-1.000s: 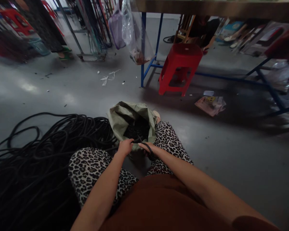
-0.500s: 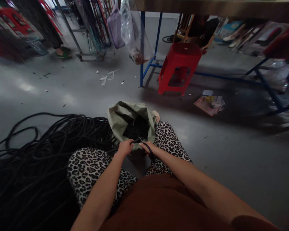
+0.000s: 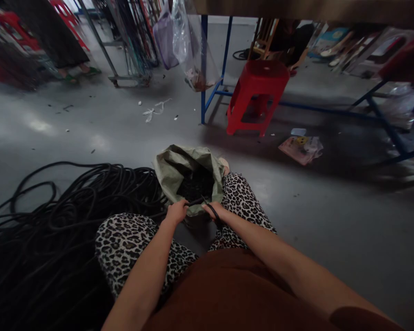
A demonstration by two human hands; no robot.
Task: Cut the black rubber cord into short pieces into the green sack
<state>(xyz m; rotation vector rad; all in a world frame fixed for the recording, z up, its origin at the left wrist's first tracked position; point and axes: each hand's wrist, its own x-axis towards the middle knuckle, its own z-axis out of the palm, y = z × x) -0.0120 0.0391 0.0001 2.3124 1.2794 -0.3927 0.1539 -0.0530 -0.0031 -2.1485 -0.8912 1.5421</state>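
Observation:
My left hand [image 3: 177, 212] is closed around a black cord [image 3: 194, 202], whose end reaches right toward the scissors. Black-handled scissors [image 3: 213, 211] sit in my right hand [image 3: 218, 210], their blades pointing up and left beside the cord. Both hands are over the near rim of a pale green woven sack [image 3: 168, 172]. Inside the sack lie many short dark pieces [image 3: 197, 184], too small to make out singly. A large heap of black cord [image 3: 72, 202] spreads over the floor to the left of the sack.
A red plastic stool [image 3: 258, 96] stands ahead by a blue-legged table [image 3: 296, 10]. Plastic bags [image 3: 196, 55] hang at its left leg. A pink plastic packet [image 3: 301, 149] lies on the floor. A person's dark trouser leg [image 3: 55, 39] shows at the upper left, near a metal rack [image 3: 113, 69].
My left hand has shifted slightly left, and more cord shows between my hands. The scissors have moved a little right. At the upper left, the other person's legs have moved.

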